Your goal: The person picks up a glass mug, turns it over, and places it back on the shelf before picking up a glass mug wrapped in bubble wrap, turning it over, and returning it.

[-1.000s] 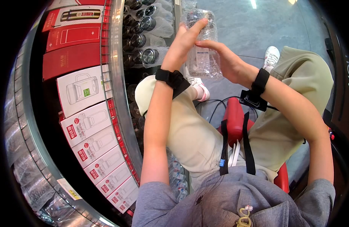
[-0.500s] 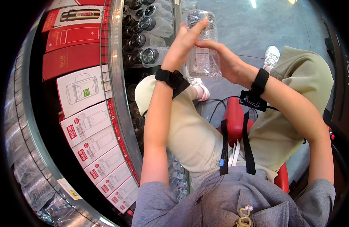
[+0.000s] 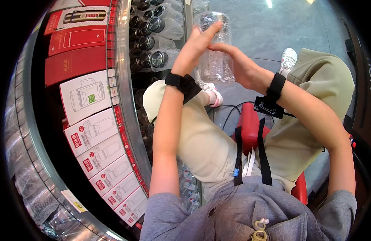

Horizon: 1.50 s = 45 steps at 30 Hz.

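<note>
A clear bottle or jar in bubble wrap (image 3: 216,66) is held between both of my hands, above the floor near the top centre. My left hand (image 3: 198,42) grips its left and upper side, with the thumb lying across the front. On the right side, my right hand (image 3: 243,66) closes round the package, its thumb reaching over to meet the left hand. Most of the fingers are hidden behind the wrap. Black straps circle both wrists.
Boxes (image 3: 86,96) in red and white fill a wire-edged shelf (image 3: 127,80) on the left. Several dark-lidded, wrapped bottles (image 3: 159,59) stand beside it. A red stool (image 3: 250,124) is between my legs. Black cables lie on the floor.
The wrapped package has turned slightly in my hands, and the label seen on it earlier no longer shows. Both hands have hardly moved.
</note>
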Each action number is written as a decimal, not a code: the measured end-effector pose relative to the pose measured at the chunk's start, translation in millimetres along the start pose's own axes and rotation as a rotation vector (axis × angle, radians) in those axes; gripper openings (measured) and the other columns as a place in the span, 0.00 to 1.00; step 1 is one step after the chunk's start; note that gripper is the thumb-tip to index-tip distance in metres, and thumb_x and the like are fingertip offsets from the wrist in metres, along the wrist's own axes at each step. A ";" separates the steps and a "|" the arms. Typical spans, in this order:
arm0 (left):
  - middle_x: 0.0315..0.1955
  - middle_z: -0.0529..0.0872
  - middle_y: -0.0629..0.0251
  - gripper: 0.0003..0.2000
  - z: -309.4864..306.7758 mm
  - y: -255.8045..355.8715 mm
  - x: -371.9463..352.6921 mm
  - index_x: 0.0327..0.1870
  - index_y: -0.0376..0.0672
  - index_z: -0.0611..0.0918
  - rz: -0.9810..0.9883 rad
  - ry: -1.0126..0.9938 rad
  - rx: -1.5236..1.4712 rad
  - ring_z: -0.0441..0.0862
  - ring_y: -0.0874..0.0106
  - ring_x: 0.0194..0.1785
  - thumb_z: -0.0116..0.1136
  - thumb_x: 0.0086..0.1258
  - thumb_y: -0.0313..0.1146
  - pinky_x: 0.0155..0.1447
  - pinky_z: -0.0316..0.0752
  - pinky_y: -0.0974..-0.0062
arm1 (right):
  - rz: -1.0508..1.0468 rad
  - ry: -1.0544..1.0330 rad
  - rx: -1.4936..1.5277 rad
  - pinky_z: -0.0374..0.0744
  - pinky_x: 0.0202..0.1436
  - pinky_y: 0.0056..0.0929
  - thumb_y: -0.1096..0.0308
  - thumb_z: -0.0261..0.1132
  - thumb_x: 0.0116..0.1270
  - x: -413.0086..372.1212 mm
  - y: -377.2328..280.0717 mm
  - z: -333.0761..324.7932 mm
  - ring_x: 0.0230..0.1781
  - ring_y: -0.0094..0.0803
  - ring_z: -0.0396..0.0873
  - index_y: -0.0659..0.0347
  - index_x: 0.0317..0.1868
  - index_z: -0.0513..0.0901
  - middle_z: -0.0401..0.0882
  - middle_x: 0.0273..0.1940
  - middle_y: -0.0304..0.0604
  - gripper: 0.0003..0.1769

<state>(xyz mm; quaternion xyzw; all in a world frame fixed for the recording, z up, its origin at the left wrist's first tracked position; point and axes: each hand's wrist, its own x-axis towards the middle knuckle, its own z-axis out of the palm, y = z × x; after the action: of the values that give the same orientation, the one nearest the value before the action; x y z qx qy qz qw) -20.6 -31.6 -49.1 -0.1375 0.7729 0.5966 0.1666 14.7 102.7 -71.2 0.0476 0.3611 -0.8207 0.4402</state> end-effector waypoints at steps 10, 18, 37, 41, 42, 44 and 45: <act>0.49 0.74 0.58 0.38 -2.3 -5.5 4.5 0.58 0.34 0.66 0.008 0.002 -0.002 0.70 0.69 0.54 0.62 0.54 0.54 0.58 0.64 0.74 | -0.006 0.015 -0.009 0.71 0.53 0.35 0.45 0.59 0.56 -0.9 -0.2 0.7 0.49 0.31 0.74 0.55 0.55 0.71 0.75 0.49 0.41 0.31; 0.49 0.74 0.59 0.37 0.3 -0.6 0.3 0.58 0.34 0.67 0.003 0.001 -0.006 0.70 0.70 0.53 0.62 0.54 0.53 0.57 0.64 0.74 | 0.004 0.030 -0.022 0.71 0.52 0.35 0.45 0.59 0.56 -4.0 -2.2 2.9 0.49 0.31 0.74 0.56 0.55 0.72 0.75 0.49 0.41 0.31; 0.45 0.73 0.53 0.38 0.1 -0.7 -0.2 0.55 0.25 0.63 0.049 -0.049 0.058 0.71 0.68 0.49 0.60 0.55 0.52 0.52 0.68 0.73 | 0.049 0.019 0.042 0.69 0.55 0.32 0.48 0.58 0.59 -6.2 -3.0 5.1 0.52 0.29 0.72 0.54 0.55 0.71 0.72 0.52 0.38 0.28; 0.44 0.74 0.54 0.38 -0.3 -5.3 3.3 0.55 0.26 0.63 0.064 -0.052 0.067 0.72 0.68 0.48 0.60 0.55 0.52 0.51 0.69 0.73 | 0.031 0.039 0.049 0.71 0.53 0.34 0.48 0.59 0.58 -3.7 0.6 4.5 0.51 0.30 0.73 0.57 0.55 0.71 0.74 0.50 0.40 0.29; 0.44 0.74 0.55 0.37 0.0 -4.9 2.6 0.55 0.26 0.64 0.063 -0.046 0.084 0.72 0.68 0.47 0.59 0.55 0.52 0.50 0.69 0.74 | 0.022 0.049 0.052 0.72 0.53 0.34 0.48 0.59 0.57 -2.9 1.4 4.0 0.50 0.31 0.74 0.58 0.55 0.71 0.75 0.50 0.42 0.30; 0.43 0.74 0.55 0.37 0.7 -2.4 -0.4 0.54 0.26 0.65 0.061 -0.033 0.117 0.72 0.69 0.46 0.59 0.56 0.52 0.49 0.69 0.74 | 0.032 0.051 0.051 0.72 0.53 0.35 0.48 0.58 0.58 -4.1 1.2 3.7 0.51 0.31 0.73 0.58 0.55 0.71 0.75 0.50 0.42 0.30; 0.42 0.74 0.56 0.37 1.3 -1.1 -0.6 0.54 0.26 0.65 0.063 -0.046 0.124 0.72 0.69 0.45 0.59 0.56 0.53 0.48 0.69 0.74 | 0.037 0.052 0.050 0.72 0.53 0.35 0.48 0.58 0.58 -5.0 0.8 4.0 0.51 0.31 0.73 0.58 0.55 0.71 0.75 0.50 0.42 0.30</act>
<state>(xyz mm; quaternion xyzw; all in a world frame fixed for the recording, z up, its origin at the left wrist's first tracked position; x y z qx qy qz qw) -19.5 -30.6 -50.1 -0.0889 0.8084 0.5554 0.1735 19.4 103.3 -66.7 0.0865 0.3509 -0.8197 0.4444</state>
